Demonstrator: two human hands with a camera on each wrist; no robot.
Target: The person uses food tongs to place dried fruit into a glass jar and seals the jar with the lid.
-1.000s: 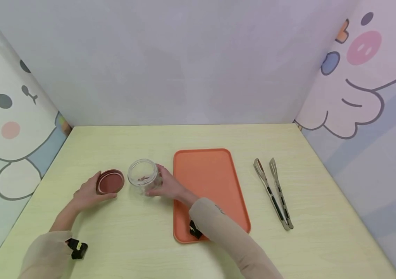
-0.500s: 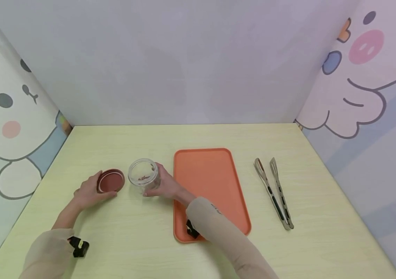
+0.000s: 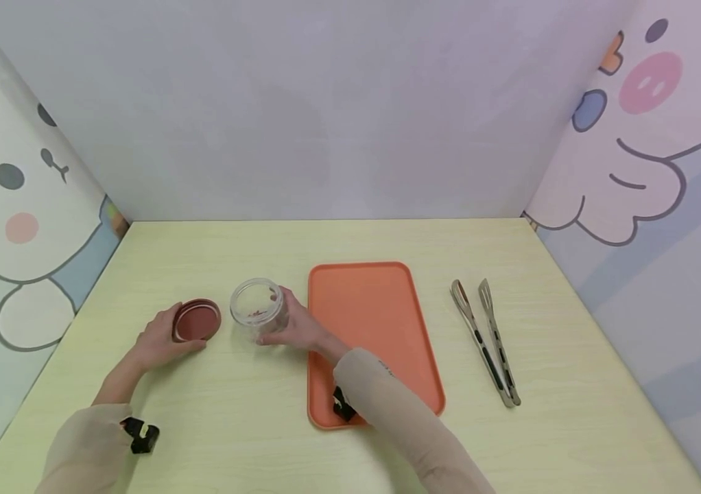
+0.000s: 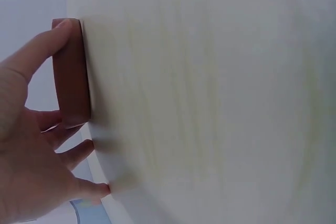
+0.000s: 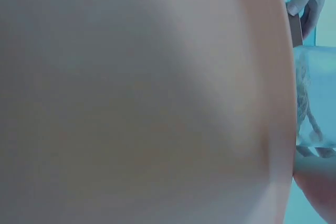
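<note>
A pale wooden table (image 3: 227,432) carries everything, and an orange tray (image 3: 359,295) lies flat on it near the middle. The right sleeve (image 3: 402,415) crosses over the tray's near part; whether it touches cannot be told. Working across the tray like this probably calls for a slightly raised forearm, so that the tray is not nudged. Metal tongs (image 3: 482,348) lie to the right of the tray, well apart from both hands, their tips spread toward the far side and their arms meeting at the near end.

A clear glass jar (image 3: 244,320) sits just left of the tray, uncovered, and seems upright on the table. The right hand (image 3: 293,328) grasps its right side, thumb near and fingers far. That wraparound hold looks sound for smooth glass; firm, even pressure below the rim should steady the jar without tipping it.

To the left of the jar, near it but apart, the left hand (image 3: 161,342) holds a reddish-brown lid (image 3: 197,322) by its edge, thumb on the near side and fingers at the far left; the lid seems to rest on the table. Touching only the outer edge would be the cleaner way to handle it.

Smallest are the dark reddish contents (image 3: 257,314), low in the jar and too small to identify. An upright jar and slow movements should prevent any spill.
</note>
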